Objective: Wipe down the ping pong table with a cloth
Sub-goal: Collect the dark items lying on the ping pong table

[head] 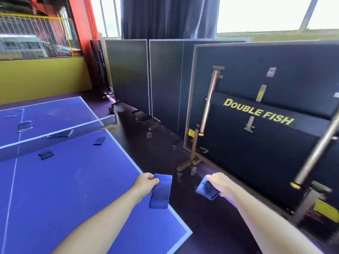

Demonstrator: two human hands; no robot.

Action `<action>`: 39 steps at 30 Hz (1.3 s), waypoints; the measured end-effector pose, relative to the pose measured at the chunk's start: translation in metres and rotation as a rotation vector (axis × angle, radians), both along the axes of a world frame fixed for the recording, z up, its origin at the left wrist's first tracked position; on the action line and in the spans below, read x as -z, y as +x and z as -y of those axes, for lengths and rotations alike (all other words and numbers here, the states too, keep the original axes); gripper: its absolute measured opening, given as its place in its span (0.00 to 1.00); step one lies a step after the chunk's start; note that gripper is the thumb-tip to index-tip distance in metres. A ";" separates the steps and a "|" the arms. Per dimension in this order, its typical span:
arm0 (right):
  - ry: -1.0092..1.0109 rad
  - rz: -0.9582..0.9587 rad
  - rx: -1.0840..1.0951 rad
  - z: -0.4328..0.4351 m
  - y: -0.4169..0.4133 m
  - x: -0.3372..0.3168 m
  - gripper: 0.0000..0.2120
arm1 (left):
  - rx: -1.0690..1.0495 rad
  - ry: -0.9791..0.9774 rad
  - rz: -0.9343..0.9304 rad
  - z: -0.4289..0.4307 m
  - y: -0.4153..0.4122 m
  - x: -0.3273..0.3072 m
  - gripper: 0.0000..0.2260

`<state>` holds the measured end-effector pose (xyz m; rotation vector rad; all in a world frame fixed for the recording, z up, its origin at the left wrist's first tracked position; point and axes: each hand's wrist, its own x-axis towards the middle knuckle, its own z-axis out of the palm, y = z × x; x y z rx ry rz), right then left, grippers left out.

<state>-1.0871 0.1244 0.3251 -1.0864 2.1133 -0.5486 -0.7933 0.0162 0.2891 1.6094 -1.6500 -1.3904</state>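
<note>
Item 1, table (55, 189): blue top, net (55, 136) across the middle. Item 2, flat cloth (161, 193): blue, folded oblong, at the table's right edge, half over the top & half past it; contact w/ the top can't be told. Left grip (145, 183) pinches its upper left corner, thumb & fingers closed on it, prob. to lay it flat for a stroke. Item 3, rolled cloth (206, 189): blue, bunched, held clear of the table over the floor (156, 153); right grip (218, 182) has fingers curled round it, likely a spare kept out of the way. Item 4, dark pads (46, 154): several, loose on both sides of the net; would need lifting or wiping round. Item 5, folded tables (256, 125): marked "DOUBLE FISH", parked upright at right. Status, est.: wiping not yet under way at this corner.
</note>
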 end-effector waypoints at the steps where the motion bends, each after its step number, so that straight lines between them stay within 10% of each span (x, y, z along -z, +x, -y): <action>1: -0.010 -0.039 -0.011 -0.003 -0.018 0.003 0.10 | 0.035 -0.012 0.014 -0.001 -0.022 0.000 0.07; 12: -0.074 -0.692 -0.400 0.076 -0.174 0.033 0.03 | 0.266 -0.326 0.269 0.088 -0.214 0.033 0.04; 18: -0.291 -1.111 -0.676 0.172 -0.242 0.053 0.02 | 0.404 -0.844 0.698 0.174 -0.263 0.051 0.06; 39: -0.889 -0.831 -1.248 0.643 -0.159 0.094 0.02 | -0.247 -0.469 1.172 0.389 -0.148 0.060 0.13</action>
